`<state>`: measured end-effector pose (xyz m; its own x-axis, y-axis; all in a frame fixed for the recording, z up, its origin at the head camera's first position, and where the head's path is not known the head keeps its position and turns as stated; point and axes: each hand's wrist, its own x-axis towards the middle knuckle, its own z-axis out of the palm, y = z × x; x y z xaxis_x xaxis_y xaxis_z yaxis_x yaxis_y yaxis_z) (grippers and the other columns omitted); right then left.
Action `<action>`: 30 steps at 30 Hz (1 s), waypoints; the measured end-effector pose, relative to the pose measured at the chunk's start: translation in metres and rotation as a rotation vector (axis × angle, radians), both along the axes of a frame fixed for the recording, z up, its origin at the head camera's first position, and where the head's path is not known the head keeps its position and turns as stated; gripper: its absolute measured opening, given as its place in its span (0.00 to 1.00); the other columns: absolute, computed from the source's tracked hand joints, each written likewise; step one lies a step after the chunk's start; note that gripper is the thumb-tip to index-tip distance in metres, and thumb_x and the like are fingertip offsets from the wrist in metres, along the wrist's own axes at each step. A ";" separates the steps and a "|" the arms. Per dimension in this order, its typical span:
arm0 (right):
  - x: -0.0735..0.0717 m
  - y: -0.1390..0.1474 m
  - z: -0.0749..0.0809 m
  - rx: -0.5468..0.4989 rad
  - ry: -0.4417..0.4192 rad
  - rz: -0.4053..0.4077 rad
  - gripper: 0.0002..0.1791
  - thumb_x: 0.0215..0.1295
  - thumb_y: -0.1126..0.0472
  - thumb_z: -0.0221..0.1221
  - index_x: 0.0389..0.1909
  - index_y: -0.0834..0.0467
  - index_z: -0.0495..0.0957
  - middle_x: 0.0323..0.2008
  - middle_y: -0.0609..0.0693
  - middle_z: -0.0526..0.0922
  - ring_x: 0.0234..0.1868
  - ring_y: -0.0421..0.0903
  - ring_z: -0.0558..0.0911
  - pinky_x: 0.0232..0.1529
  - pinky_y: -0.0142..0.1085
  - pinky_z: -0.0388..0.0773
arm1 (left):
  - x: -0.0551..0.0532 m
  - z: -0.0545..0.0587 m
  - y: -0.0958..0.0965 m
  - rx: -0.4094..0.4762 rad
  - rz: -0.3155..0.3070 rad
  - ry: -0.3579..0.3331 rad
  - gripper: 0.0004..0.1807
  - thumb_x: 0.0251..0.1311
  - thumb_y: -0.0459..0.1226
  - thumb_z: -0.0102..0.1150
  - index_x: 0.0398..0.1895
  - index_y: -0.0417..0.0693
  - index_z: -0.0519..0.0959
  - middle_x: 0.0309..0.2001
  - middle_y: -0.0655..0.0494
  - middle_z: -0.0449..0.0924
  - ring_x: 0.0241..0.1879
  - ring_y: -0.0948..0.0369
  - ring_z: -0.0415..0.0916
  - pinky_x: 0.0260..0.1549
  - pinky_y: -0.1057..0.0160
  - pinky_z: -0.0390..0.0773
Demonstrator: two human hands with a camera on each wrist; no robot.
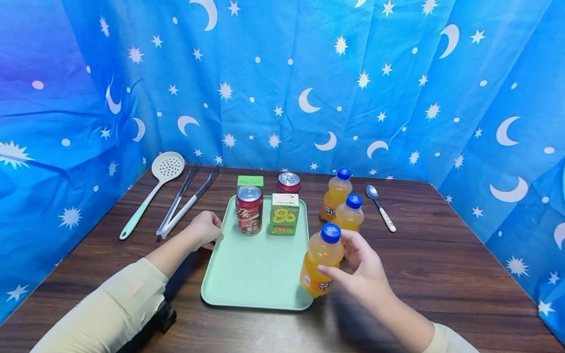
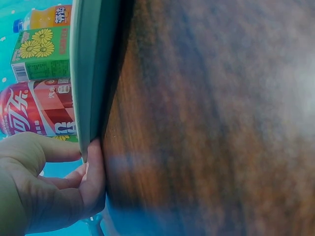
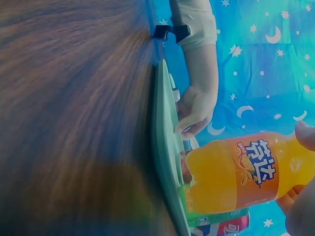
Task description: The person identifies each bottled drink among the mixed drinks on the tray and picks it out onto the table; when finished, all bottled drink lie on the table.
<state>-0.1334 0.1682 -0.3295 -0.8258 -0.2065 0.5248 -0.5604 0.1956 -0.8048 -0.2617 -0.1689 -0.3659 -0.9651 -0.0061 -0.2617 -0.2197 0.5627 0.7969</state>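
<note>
My left hand (image 1: 205,230) pinches the left rim of a pale green tray (image 1: 253,279). In the left wrist view its thumb and fingers (image 2: 96,169) close around that rim. Fingers of my right hand (image 1: 366,272) curl round a bottle of orange soda (image 1: 321,262) with a blue cap. The bottle is slightly tilted over the tray's right edge; its base appears raised in the right wrist view. On the tray stand a red soda can (image 1: 249,213) and a green drink carton (image 1: 284,215) with yellow flowers.
Behind those stand another green carton (image 1: 250,181) and a second red can (image 1: 289,184), partly hidden. Two more orange soda bottles (image 1: 337,193) stand right of the tray, with a spoon (image 1: 380,208) beyond. A skimmer (image 1: 152,196) and tongs (image 1: 187,203) lie on the left.
</note>
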 end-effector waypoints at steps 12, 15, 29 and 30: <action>0.002 0.024 -0.008 -0.023 0.034 -0.010 0.32 0.45 0.80 0.66 0.53 0.67 0.67 0.50 0.53 0.77 0.52 0.42 0.76 0.52 0.29 0.72 | 0.001 0.001 0.001 0.004 -0.001 0.006 0.12 0.49 0.22 0.57 0.37 0.32 0.68 0.32 0.43 0.68 0.28 0.55 0.73 0.20 0.58 0.81; 0.001 0.029 -0.009 -0.011 0.036 -0.020 0.31 0.45 0.79 0.66 0.53 0.68 0.68 0.49 0.55 0.77 0.52 0.43 0.77 0.52 0.29 0.73 | 0.001 0.001 0.002 0.003 -0.001 0.006 0.12 0.49 0.21 0.57 0.37 0.32 0.68 0.32 0.43 0.68 0.27 0.55 0.73 0.19 0.58 0.81; -0.002 0.047 -0.014 -0.036 0.015 0.011 0.30 0.46 0.81 0.64 0.53 0.70 0.67 0.49 0.56 0.77 0.51 0.43 0.76 0.51 0.28 0.73 | 0.001 -0.001 0.001 -0.005 0.004 0.015 0.12 0.48 0.21 0.57 0.36 0.33 0.68 0.31 0.43 0.68 0.26 0.55 0.73 0.19 0.58 0.81; -0.002 0.047 -0.015 -0.038 0.012 0.014 0.30 0.46 0.81 0.64 0.53 0.70 0.67 0.50 0.56 0.77 0.51 0.43 0.76 0.52 0.28 0.73 | 0.001 -0.001 0.000 -0.006 0.004 0.017 0.12 0.48 0.21 0.57 0.36 0.33 0.68 0.30 0.43 0.68 0.26 0.55 0.73 0.19 0.58 0.81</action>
